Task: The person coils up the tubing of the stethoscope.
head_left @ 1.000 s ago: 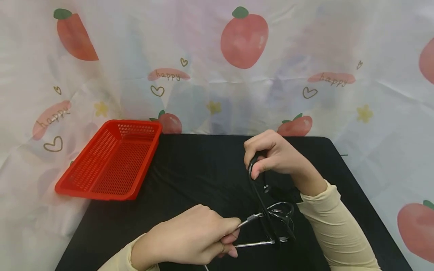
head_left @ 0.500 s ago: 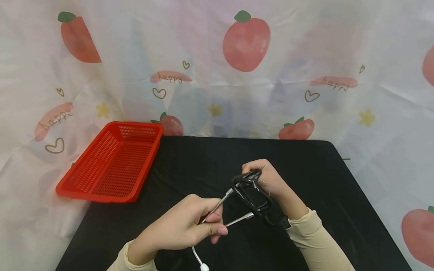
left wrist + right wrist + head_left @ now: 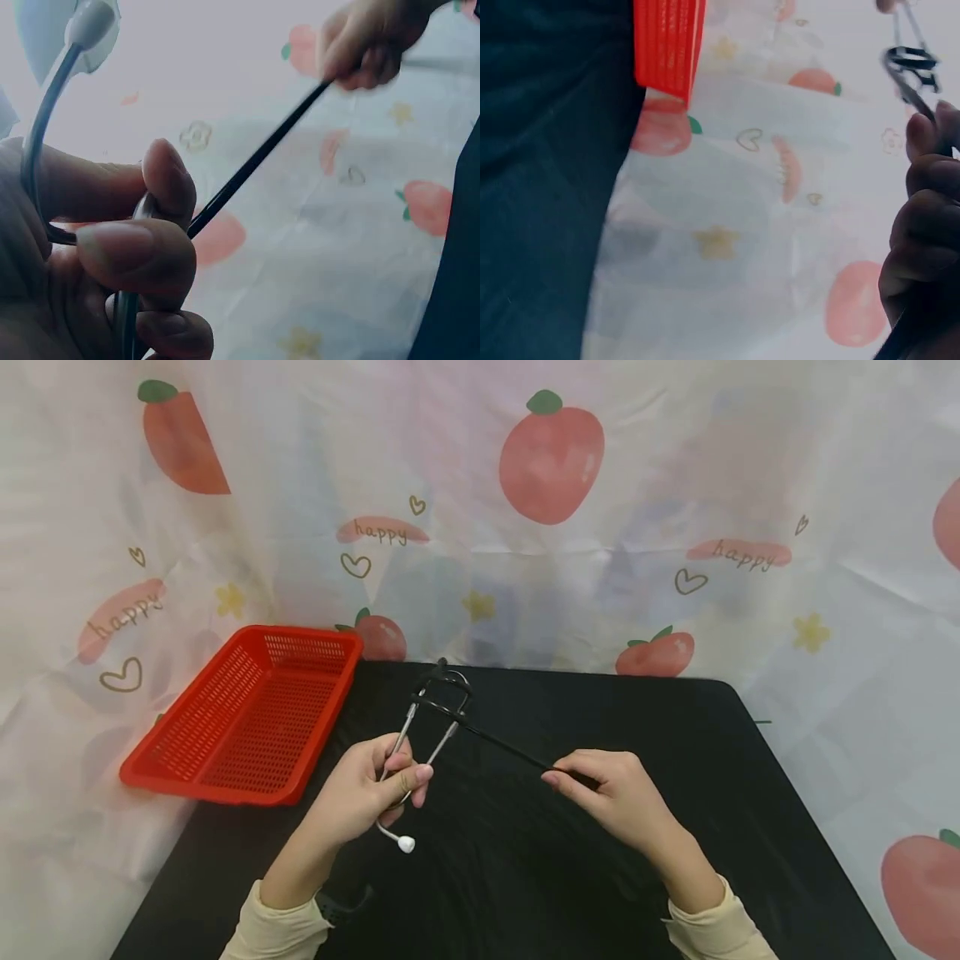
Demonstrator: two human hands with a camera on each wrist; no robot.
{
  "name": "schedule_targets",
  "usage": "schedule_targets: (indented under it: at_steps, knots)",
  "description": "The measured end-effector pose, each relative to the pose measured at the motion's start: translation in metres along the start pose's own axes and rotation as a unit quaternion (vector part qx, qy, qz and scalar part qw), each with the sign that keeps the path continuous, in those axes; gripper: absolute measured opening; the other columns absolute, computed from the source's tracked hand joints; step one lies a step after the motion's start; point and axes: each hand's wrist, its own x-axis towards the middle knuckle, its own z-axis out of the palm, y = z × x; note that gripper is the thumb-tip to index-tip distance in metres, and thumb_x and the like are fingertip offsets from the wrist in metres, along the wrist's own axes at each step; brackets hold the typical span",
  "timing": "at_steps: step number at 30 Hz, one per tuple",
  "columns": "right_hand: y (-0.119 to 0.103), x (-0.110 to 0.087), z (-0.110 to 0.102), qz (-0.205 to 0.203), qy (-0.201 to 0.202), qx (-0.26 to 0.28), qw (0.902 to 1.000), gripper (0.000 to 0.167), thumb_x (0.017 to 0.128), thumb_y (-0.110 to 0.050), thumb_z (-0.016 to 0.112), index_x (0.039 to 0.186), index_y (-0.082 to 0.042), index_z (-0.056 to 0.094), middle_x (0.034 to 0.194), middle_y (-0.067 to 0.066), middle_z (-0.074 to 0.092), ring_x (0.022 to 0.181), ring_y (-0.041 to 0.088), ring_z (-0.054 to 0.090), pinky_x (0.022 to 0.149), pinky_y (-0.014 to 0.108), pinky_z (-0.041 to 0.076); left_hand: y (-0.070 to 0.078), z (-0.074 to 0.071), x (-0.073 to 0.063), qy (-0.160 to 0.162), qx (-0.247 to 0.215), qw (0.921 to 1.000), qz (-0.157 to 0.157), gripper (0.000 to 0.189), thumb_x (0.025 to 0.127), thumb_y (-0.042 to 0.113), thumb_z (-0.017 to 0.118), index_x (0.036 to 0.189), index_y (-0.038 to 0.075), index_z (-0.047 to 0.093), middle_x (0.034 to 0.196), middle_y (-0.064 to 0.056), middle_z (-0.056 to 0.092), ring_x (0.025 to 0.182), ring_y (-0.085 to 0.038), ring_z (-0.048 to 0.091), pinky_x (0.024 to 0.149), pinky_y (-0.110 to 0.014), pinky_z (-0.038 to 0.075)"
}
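Note:
A stethoscope [image 3: 498, 742] with black tubing and metal ear tubes is held between both hands over the black table. My left hand [image 3: 375, 785] grips the two metal ear tubes, and a white eartip [image 3: 406, 844] hangs below it. Black tubing is looped around the far end of the ear tubes. From there a length runs taut to my right hand [image 3: 618, 789], which pinches it between thumb and fingers. In the left wrist view the tubing [image 3: 259, 157] stretches away as a straight line. The chest piece does not show clearly.
A red plastic basket [image 3: 292, 785] with perforated sides stands at the table's left back. Black cloth covers the table [image 3: 525, 877]. Behind it hangs a pale curtain [image 3: 465, 460] printed with fruit, hearts and the word happy.
The left hand has moved up and left, swinging the ear tubes to point away. The right hand now pulls the tubing out to the right, where before it was bringing it around the ear tubes.

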Motion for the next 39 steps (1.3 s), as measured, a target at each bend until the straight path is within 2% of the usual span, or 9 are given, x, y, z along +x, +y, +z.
schedule_targets:
  at_steps: [3,9,13,19,24,29,34,36,39]
  knots:
    - [-0.010,-0.008,-0.011,-0.019,0.010,-0.053,0.9984,0.006,0.094,-0.028,0.078,0.088,-0.028,0.074,0.078,-0.021,0.064,0.060,-0.009,0.042,0.059,0.012,0.038,-0.009,-0.008,0.004,0.042,0.025,0.9986,-0.021,0.038,0.100,0.011,0.067,0.080,0.010,0.034,0.068,-0.008,0.063,0.044,-0.009,0.038,0.043,-0.020,0.034]
    - [-0.040,-0.008,-0.044,-0.105,0.038,-0.094,0.9892,0.027,0.103,-0.044,0.061,0.090,-0.023,0.072,0.073,-0.020,0.052,0.061,-0.012,0.036,0.058,0.007,0.032,-0.027,-0.019,0.008,0.080,0.084,0.9896,-0.086,0.034,0.100,0.013,0.067,0.081,0.010,0.039,0.069,-0.009,0.063,0.044,-0.011,0.038,0.042,-0.021,0.034]
    - [-0.062,0.018,-0.068,-0.177,0.099,-0.131,0.9705,0.034,0.104,-0.039,0.060,0.087,-0.013,0.074,0.069,-0.013,0.051,0.056,-0.007,0.034,0.053,0.011,0.029,-0.034,-0.018,0.009,0.012,0.106,0.9882,-0.109,0.033,0.101,0.014,0.067,0.081,0.011,0.040,0.069,-0.004,0.062,0.044,-0.010,0.039,0.042,-0.021,0.033]
    - [-0.076,0.057,-0.095,-0.202,0.199,-0.114,0.9520,0.041,0.101,-0.038,0.066,0.080,-0.004,0.076,0.059,-0.002,0.054,0.051,0.001,0.031,0.051,0.015,0.024,-0.020,-0.016,0.002,-0.099,0.058,0.9895,-0.088,0.036,0.102,0.013,0.064,0.082,0.009,0.034,0.067,-0.005,0.057,0.042,-0.009,0.035,0.040,-0.021,0.032]
    - [-0.086,0.076,-0.092,-0.262,0.179,-0.087,0.9442,0.033,0.098,-0.036,0.070,0.083,-0.008,0.078,0.060,-0.005,0.053,0.050,0.001,0.032,0.050,0.015,0.024,-0.012,0.010,0.004,-0.202,0.100,0.9678,-0.113,0.035,0.101,0.014,0.066,0.080,0.013,0.038,0.060,0.002,0.058,0.040,-0.005,0.036,0.040,-0.021,0.031]
    - [-0.072,0.117,-0.083,-0.268,0.082,-0.056,0.9581,0.031,0.100,-0.041,0.065,0.088,-0.015,0.077,0.066,-0.010,0.055,0.053,0.000,0.035,0.053,0.017,0.029,0.004,0.053,0.004,-0.315,0.204,0.9266,0.025,0.036,0.101,0.023,0.068,0.077,0.016,0.042,0.056,0.014,0.054,0.048,0.008,0.047,0.051,-0.014,0.033]
    - [-0.021,0.134,-0.043,-0.180,-0.036,0.052,0.9817,0.015,0.096,-0.031,0.072,0.096,-0.018,0.079,0.076,-0.009,0.064,0.062,0.000,0.045,0.060,0.019,0.036,0.030,0.067,-0.006,-0.251,0.319,0.8918,0.201,0.038,0.100,0.029,0.071,0.078,0.020,0.041,0.056,0.017,0.043,0.051,0.017,0.033,0.050,-0.010,0.024]
    - [-0.002,0.124,-0.019,-0.123,-0.071,0.093,0.9855,0.009,0.094,-0.023,0.074,0.098,-0.017,0.080,0.078,-0.008,0.066,0.064,0.003,0.048,0.061,0.021,0.039,0.037,0.065,-0.010,-0.227,0.335,0.8851,0.230,0.038,0.099,0.028,0.072,0.078,0.020,0.041,0.055,0.016,0.040,0.050,0.017,0.029,0.049,-0.010,0.021]
    - [0.019,0.096,0.014,-0.034,-0.113,0.160,0.9801,0.010,0.095,-0.017,0.073,0.100,-0.015,0.081,0.082,-0.004,0.069,0.066,0.006,0.052,0.064,0.024,0.044,0.038,0.064,-0.013,-0.231,0.299,0.8965,0.231,0.038,0.099,0.026,0.071,0.078,0.018,0.041,0.055,0.015,0.045,0.052,0.018,0.033,0.050,-0.008,0.025]
